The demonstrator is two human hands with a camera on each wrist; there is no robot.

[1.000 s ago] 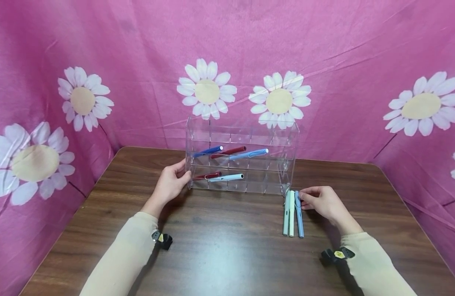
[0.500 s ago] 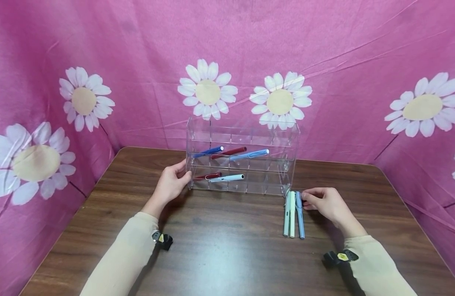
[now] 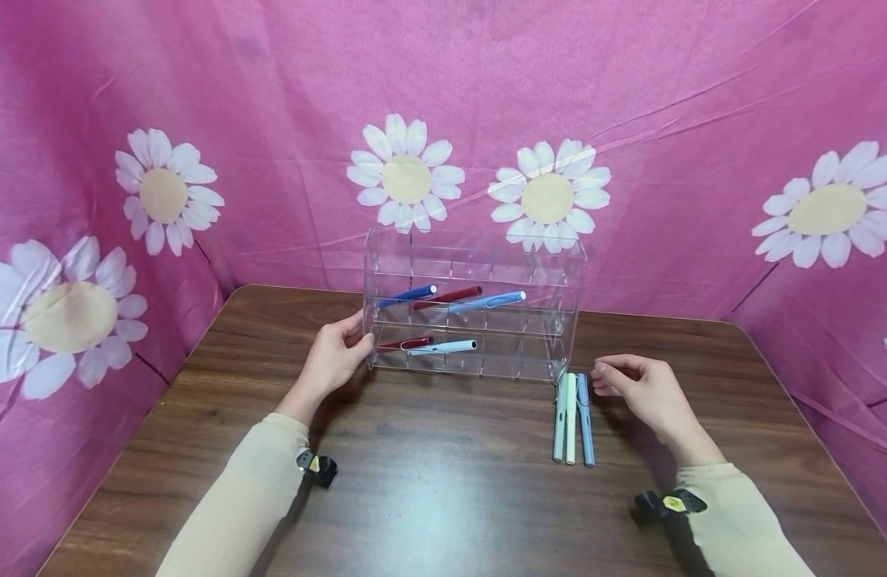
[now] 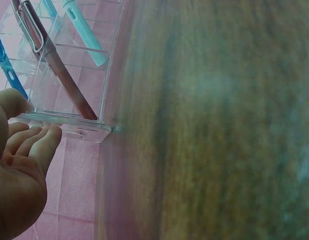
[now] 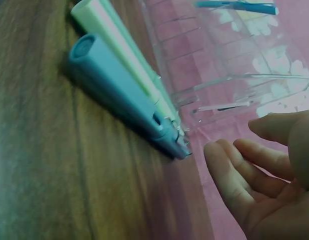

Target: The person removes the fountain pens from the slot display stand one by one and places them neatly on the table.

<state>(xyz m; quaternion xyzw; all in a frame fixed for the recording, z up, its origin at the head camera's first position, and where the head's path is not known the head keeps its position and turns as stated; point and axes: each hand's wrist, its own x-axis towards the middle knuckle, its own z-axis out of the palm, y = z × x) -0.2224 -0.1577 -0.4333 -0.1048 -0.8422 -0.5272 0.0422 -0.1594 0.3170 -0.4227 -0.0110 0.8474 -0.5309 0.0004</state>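
A left hand (image 3: 332, 361) grasps the clear acrylic compartment rack's (image 3: 473, 264) end; the right hand (image 3: 639, 387), fingers relaxed and holding nothing, hovers just beside three pastel pens (image 3: 572, 417).

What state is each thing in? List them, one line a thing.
Clear rack: upright on the table, five pens in it.
Three loose pens: lying side by side on the table, capped, untouched.
Left hand: holds the rack's left end.
Right hand: empty, fingers loosely curled, just right of the loose pens.
Table: bare wood under the hands.
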